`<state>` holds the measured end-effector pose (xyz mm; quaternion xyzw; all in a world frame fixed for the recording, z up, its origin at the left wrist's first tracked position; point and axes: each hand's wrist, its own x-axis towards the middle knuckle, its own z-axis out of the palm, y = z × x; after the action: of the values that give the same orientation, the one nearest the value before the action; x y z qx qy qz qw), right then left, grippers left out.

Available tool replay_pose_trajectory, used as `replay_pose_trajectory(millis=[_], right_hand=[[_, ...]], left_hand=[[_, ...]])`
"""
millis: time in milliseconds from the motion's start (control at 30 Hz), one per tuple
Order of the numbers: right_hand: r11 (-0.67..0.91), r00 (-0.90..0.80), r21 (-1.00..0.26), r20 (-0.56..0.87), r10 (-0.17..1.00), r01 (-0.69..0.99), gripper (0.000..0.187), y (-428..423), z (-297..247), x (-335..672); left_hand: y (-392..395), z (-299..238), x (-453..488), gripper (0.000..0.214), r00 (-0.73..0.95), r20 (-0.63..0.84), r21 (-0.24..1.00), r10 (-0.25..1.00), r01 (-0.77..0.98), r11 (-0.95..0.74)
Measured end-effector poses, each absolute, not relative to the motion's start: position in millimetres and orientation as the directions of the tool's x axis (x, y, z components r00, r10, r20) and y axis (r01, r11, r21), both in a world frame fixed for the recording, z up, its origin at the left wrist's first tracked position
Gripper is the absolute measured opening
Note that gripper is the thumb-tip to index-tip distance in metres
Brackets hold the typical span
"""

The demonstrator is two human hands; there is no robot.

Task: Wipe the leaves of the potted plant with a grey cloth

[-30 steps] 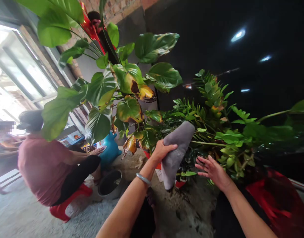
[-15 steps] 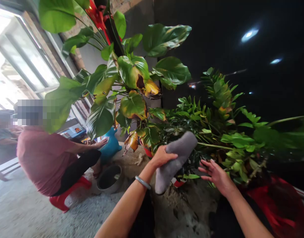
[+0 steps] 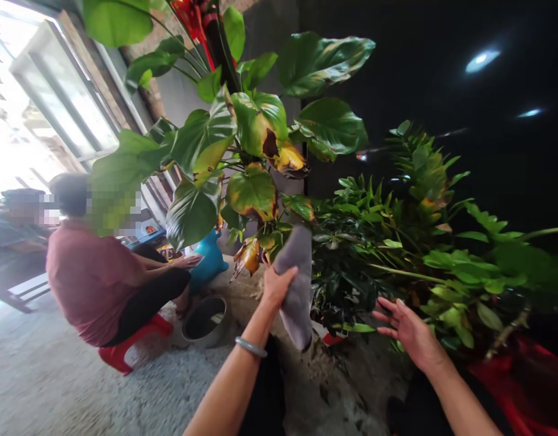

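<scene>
My left hand point(image 3: 277, 287), with a grey bangle on its wrist, is closed around a grey sock point(image 3: 297, 297). The sock looks soft and foot-shaped, and it hangs nearly upright with its lower end above the floor. To the right, my right hand point(image 3: 408, 330) is held out with its fingers apart and nothing in it. Low green foliage point(image 3: 460, 266) lies just behind that hand. A tall broad-leaved plant point(image 3: 254, 191), some of its leaves yellow and brown at the edges, rises behind the sock.
On the left a person in a pink shirt point(image 3: 92, 278) sits on a red stool point(image 3: 119, 357). A grey bucket point(image 3: 206, 321) stands on the concrete floor point(image 3: 137, 406), near a blue object point(image 3: 208, 257). Another person is blurred at the far left. Red material point(image 3: 528, 381) lies at lower right.
My left hand has swung the sock leftward and turned it closer to upright. My right hand stays open, slightly farther right and lower in view. The camera view has shifted a little.
</scene>
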<state>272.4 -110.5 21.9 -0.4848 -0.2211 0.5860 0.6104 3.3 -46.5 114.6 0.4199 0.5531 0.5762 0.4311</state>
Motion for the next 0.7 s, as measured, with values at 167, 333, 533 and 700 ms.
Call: replay_pose_trajectory(millis=[167,333,533,700], right_hand=[[-0.152,0.216,-0.848,-0.296,0.93,-0.508,0.025,-112.6,20.6,267.1],[-0.123,0.209,-0.844,-0.266,0.941,-0.522,0.025,-113.6,20.5,267.5],[-0.108,0.208,-0.859,-0.24,0.948,-0.501,0.031,-108.7,24.9,257.3],[-0.104,0.218,-0.87,-0.234,0.948,-0.482,0.033,-112.8,25.7,258.0]], left_hand=[[-106.4,62.1,2.1,0.021,-0.065,-0.231,0.971,0.971,-0.074,0.227],[-69.2,123.8,-15.2,0.034,-0.368,0.069,0.997,0.927,-0.017,-0.081],[-23.3,102.4,3.9,0.019,-0.281,0.026,0.96,0.959,0.275,0.055],[-89.3,46.2,-2.5,0.006,-0.09,-0.287,0.931,0.954,0.208,0.3]])
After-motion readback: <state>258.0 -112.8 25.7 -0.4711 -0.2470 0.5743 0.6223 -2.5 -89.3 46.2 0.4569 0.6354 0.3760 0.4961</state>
